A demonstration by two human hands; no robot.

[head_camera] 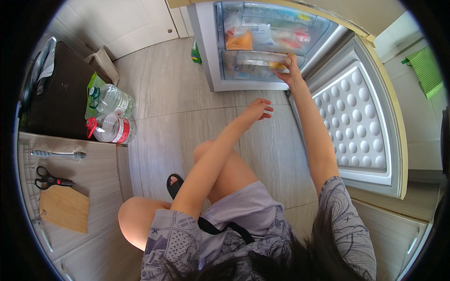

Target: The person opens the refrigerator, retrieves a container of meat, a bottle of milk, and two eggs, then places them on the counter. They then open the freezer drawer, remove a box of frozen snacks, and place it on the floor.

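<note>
My right hand (290, 69) is at the right end of the lower clear freezer drawer (233, 72). Its fingers are on the drawer's top edge and the thumb is lower on the front. Frosted packages show dimly through the plastic. Above it is the upper clear drawer (270, 19), holding an orange bag (240, 41) and other bagged food. My left hand (259, 110) hangs over the floor in front of the freezer, fingers loosely bent and apart, holding nothing. The freezer door (395, 140) stands open on the right, its white inner panel covered with round bumps.
Two large plastic bottles, one with a green cap (121, 102) and one with a red cap (105, 130), are at the left. Kitchen scissors (52, 181) and a wooden cutting board (66, 209) hang on a cabinet front. A green checked cloth (425, 72) hangs at the right.
</note>
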